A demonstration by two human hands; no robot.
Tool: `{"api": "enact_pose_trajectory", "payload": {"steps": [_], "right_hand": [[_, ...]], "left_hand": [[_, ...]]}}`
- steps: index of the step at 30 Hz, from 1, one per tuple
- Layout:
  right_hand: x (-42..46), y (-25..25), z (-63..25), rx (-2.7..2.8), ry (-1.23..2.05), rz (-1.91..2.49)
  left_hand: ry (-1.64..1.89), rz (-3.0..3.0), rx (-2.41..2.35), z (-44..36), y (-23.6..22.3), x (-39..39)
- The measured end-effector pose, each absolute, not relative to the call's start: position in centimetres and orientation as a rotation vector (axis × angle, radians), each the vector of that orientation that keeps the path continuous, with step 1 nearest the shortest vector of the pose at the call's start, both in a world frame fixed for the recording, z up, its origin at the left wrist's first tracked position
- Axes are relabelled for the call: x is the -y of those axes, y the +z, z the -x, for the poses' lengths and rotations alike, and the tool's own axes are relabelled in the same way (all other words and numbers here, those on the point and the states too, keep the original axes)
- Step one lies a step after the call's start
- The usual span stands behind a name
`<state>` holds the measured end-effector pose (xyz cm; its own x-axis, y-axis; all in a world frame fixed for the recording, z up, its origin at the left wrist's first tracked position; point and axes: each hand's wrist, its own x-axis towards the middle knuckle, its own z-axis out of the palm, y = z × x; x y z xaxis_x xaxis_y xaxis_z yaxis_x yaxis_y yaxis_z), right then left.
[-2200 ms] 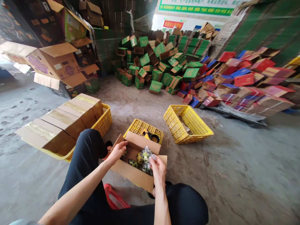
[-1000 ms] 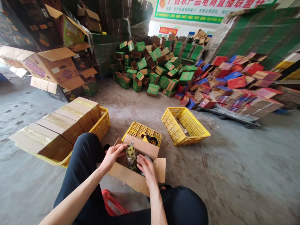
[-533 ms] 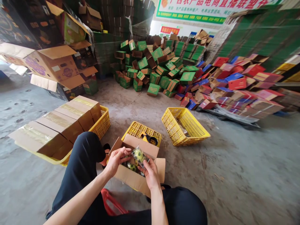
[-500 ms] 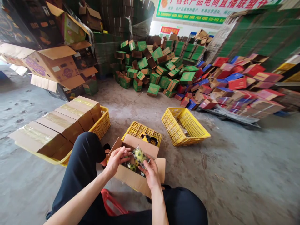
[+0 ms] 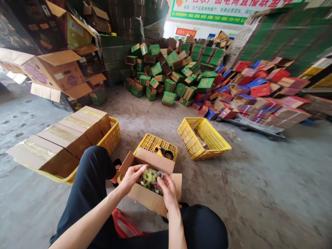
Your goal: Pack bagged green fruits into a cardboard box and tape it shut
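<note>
Over an open cardboard box [image 5: 147, 199], both hands hold a small clear plastic packet [image 5: 150, 175] with a yellow-green, dark-spotted round thing inside; its exact kind I cannot tell. My left hand [image 5: 132, 178] pinches the packet's left end. At its right end, the thumb and fingers of my right hand [image 5: 167, 186] close on the crinkled plastic. More spotted packets [image 5: 145, 184] lie in the box below, partly hidden by the hands. The box flaps stand spread outward.
Behind the box, a black-and-yellow tape dispenser [image 5: 166, 153] lies on an upturned yellow crate [image 5: 147, 140]. Another yellow crate [image 5: 204, 138] stands right. Taped cartons [image 5: 64, 133] fill a long crate at left. A red stool [image 5: 123, 223] shows below. Green boxes [image 5: 168, 98] and red boxes [image 5: 260, 90] are heaped behind.
The packet has turned from tilted to nearly level and moved slightly left. My left hand, apart from it before, now grips its left end. The view has shifted slightly.
</note>
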<state>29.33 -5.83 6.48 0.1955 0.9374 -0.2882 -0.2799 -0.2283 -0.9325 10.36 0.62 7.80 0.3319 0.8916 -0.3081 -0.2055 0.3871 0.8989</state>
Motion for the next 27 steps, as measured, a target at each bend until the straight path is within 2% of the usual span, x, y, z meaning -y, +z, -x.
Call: {"api": "enact_pose_trajectory", "payload": {"steps": [11, 15, 19, 27], "right_hand": [[5.8, 7.0, -29.9, 0.679, 1.264, 1.295], [5.8, 7.1, -29.6, 0.834, 1.282, 1.334], [5.7, 6.5, -29.6, 0.909, 1.156, 1.423], [5.7, 6.2, -30.2, 0.859, 1.047, 1.488]], "left_hand": [[0.915, -0.869, -1.048, -10.1, 6.3, -1.1], [0.957, -0.856, -0.976, -10.1, 6.1, -0.9], [0.956, -0.864, -0.926, -10.2, 6.3, -0.8], [0.899, -0.563, -0.868, -10.5, 6.4, -0.2]]}}
